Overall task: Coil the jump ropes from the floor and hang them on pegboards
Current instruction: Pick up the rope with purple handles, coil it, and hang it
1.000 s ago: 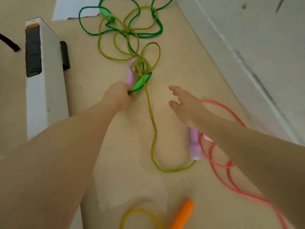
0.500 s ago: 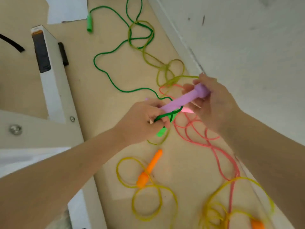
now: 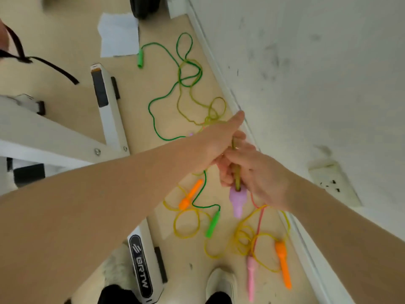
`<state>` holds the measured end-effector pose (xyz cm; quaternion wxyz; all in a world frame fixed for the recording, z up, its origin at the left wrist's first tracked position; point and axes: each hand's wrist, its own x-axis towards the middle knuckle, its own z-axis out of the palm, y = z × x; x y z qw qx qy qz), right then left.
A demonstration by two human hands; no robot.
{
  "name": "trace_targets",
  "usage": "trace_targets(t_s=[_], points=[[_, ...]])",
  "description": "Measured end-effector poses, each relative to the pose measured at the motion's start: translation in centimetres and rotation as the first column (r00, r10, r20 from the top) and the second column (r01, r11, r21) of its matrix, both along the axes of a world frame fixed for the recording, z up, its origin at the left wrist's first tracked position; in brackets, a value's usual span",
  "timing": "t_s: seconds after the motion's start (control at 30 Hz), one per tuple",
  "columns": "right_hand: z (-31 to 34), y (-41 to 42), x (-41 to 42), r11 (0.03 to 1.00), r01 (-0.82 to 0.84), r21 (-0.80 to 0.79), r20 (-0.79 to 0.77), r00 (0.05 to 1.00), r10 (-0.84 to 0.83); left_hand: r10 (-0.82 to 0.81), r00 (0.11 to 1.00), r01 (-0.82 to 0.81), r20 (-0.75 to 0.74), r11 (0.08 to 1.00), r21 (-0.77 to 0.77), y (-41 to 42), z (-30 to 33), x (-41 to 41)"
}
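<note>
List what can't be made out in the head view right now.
- Pegboards: out of frame, nowhere in the head view.
- Left hand: its fingertips are hidden behind the right hand, so its grip on the olive rope is unclear.
- Second purple handle: only a sliver shows behind the left forearm.
- Pink rope: its upper run vanishes behind the right hand.
- Purple handle: top hidden in the right hand's fingers.

This looks like a workroom or lab-like indoor space rather than a home. A pale beige smooth floor (image 3: pixel 65 88) meets a scuffed white wall (image 3: pixel 317 73) with a white wall socket plate (image 3: pixel 334 183) at the right. White metal frame legs (image 3: pixel 107 110) with bolts fill the left of the frame, and one white foot with a black "BRTW" label (image 3: pixel 141 268) stands at the lower centre.
</note>
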<state>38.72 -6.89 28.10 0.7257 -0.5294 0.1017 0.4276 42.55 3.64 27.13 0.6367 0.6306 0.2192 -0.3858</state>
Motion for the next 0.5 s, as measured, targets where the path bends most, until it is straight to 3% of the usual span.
trace_targets(t_s=[0.07,0.13,0.23,0.37,0.5], points=[[2.1,0.4,-0.4,0.963,-0.202,-0.179,0.104,0.969,0.222,0.204,0.979,-0.202,0.009,0.974,-0.105,-0.6,2.5,0.3],[4.1,0.3,-0.3,0.898,-0.255,-0.358,0.149,0.934,0.325,0.328,0.935,-0.319,0.134,0.944,-0.086,-0.3,5.5,0.9],[7.3,0.0,0.5,0.89,-0.106,-0.444,0.196,0.957,0.212,0.188,0.931,-0.21,0.314,0.977,0.038,0.7,10.4,2.0],[13.7,-0.8,3.8,0.785,0.278,-0.554,0.478,0.878,0.027,-0.042,0.942,0.03,0.333,0.999,0.043,1.3,18.9,2.7],[21.1,-0.7,6.0,0.786,0.307,-0.537,0.713,0.663,0.228,-0.238,0.901,0.184,0.362,0.967,0.176,0.8,26.7,2.5]])
